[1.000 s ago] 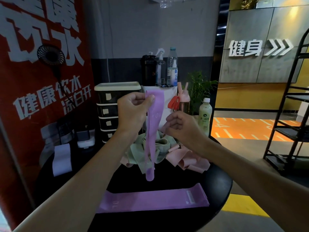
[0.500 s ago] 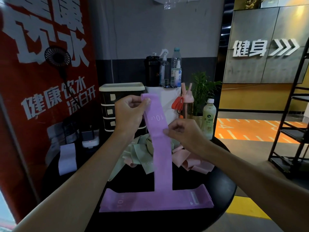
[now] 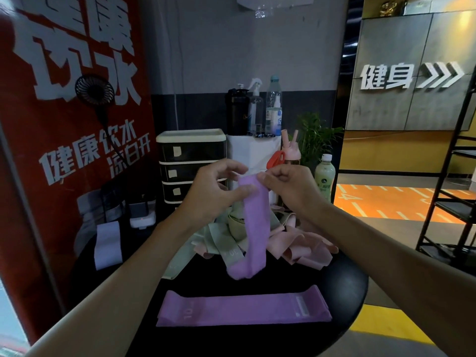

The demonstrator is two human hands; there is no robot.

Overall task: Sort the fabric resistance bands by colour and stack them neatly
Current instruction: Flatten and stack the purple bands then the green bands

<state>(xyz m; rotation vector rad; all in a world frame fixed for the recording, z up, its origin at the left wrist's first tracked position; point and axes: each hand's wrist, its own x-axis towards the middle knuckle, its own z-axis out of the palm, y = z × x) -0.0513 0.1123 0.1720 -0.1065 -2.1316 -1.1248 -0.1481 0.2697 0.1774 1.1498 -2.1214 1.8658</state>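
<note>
A dim gym corner held a round black table (image 3: 342, 287), with a red banner (image 3: 64, 124) along one side and a black shelf rack (image 3: 453, 197) on the other. Near the table's front edge lay a flat purple band (image 3: 242, 309), spread lengthwise with its white label at its right end.

Directly above and behind that flat purple band hung a second purple band (image 3: 253, 228), held upright with its lower loop dangling just clear of the flat one. The left hand (image 3: 213, 191) pinched its top edge between thumb and fingers; the right hand (image 3: 288, 186), fingers curled, pinched the same top edge from the other side – the two hands were nearly touching.

Behind the flat purple band, under the hanging one, sat a tangled heap: green bands (image 3: 206, 240) toward the left, pink bands (image 3: 304, 246) toward the right. Farther back from the flat band stood a dark drawer unit (image 3: 190, 163) and, to the right of it, a green bottle (image 3: 325, 176). Well off to the flat band's left, a pale band (image 3: 107, 244) lay at the table's far edge.
</note>
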